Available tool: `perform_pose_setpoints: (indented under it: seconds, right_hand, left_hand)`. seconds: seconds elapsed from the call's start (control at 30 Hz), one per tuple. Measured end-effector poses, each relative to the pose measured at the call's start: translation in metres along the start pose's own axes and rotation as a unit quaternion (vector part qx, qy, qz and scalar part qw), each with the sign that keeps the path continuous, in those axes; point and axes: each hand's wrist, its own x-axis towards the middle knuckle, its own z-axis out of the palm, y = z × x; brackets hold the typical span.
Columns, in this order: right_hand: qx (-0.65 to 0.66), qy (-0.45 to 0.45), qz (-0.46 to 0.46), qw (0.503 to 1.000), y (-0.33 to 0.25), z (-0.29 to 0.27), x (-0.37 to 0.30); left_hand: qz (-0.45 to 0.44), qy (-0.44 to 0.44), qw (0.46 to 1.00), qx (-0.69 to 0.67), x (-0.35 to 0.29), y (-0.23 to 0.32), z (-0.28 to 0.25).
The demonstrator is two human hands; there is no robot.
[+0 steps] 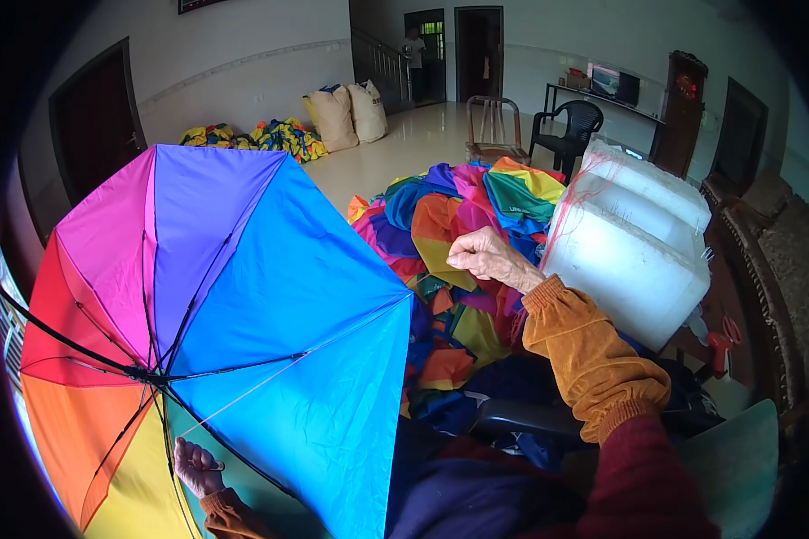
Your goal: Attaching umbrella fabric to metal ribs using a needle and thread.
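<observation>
An open rainbow umbrella [243, 296] lies on its side across my lap, its inner ribs and hub [148, 375] facing me. My left hand [194, 467] is closed on the umbrella at its lower part, between the yellow and blue panels. My right hand [487, 256] is raised above a heap of colourful canopy cloth [440, 332], fingers pinched together. A thin pale thread [306, 356] runs taut from near my left hand up across the blue panel toward the pinched fingers.
A big white wrapped bundle [634, 238] stands at my right. Behind the heap are a wooden chair [493, 126] and a black plastic chair [571, 126]. Two sacks [343, 112] and more coloured cloth [261, 136] lie by the far wall. A person [415, 54] stands in a doorway.
</observation>
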Motion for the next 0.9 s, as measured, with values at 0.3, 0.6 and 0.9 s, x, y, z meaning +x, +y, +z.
perform_pose_setpoints:
  seconds: [0.3,0.6,0.9]
  right_hand:
    - [0.211,0.113,0.010,0.971,0.003,0.004,0.002]
    - [0.452,0.225,-0.020,0.863,-0.009,0.008,0.009]
    - [0.561,0.223,-0.054,0.795,-0.019,0.000,0.010]
  left_hand:
    - [0.006,0.006,0.999,0.032,-0.002,-0.003,0.003]
    - [-0.006,0.004,0.998,0.064,-0.002,-0.006,0.006]
    - [0.001,-0.030,0.992,0.126,-0.031,-0.024,0.083]
